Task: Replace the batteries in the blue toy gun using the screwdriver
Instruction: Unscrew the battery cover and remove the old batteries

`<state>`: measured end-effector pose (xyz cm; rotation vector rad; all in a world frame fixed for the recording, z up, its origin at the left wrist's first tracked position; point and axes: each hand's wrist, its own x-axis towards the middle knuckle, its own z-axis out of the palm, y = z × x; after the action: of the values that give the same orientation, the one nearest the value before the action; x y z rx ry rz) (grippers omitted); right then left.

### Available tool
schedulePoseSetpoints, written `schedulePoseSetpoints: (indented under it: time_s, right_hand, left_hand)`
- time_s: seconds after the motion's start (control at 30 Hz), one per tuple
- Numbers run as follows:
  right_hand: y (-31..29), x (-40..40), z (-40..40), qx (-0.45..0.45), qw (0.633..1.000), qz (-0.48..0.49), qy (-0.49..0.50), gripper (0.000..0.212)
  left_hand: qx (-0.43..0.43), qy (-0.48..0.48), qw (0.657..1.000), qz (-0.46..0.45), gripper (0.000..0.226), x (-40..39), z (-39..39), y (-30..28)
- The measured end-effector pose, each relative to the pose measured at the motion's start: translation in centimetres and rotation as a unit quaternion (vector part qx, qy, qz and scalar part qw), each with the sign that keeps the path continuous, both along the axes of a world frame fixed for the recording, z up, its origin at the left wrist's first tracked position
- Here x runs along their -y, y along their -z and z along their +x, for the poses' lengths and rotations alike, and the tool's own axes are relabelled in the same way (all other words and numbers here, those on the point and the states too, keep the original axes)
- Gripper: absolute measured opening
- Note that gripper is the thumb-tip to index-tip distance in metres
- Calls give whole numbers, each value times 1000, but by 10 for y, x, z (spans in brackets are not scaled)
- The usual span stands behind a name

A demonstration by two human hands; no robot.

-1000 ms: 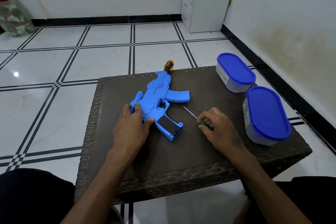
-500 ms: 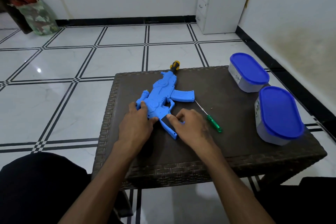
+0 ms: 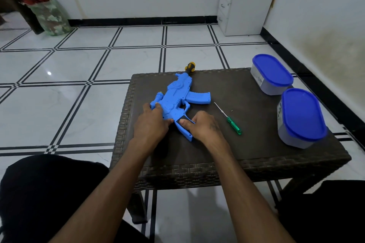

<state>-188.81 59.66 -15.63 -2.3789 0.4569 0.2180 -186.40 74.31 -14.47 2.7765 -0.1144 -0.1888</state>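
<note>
**Both hands on the toy gun, screwdriver lying free**

The blue toy gun (image 3: pixel 178 100) lies flat at the centre of the frame. The left hand (image 3: pixel 151 125) curls its grip over the gun's rear end; the right hand (image 3: pixel 203 126) pinches the handle, thumb on its black panel. The gun is bright blue with a yellow-and-black muzzle. The green-handled screwdriver (image 3: pixel 229 119) lies apart, just right of the right hand. The dark woven tabletop (image 3: pixel 246 144) carries two blue-lidded containers (image 3: pixel 300 116) at right, over white tiled floor.
</note>
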Motion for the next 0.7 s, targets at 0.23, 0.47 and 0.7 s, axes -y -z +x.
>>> schedulePoseSetpoints:
  time_s: [0.23,0.47,0.7]
  right_hand:
    - [-11,2,-10,20,999,27,1,40]
    - [3,16,-18,71,992,107,15,25]
    - [-7,44,-31,208,976,-54,-47,27]
  left_hand:
    - [11,8,1000,5,63,-3,1,3]
    - [37,18,999,-5,69,-15,11,16]
    - [65,30,997,15,76,-19,14,22]
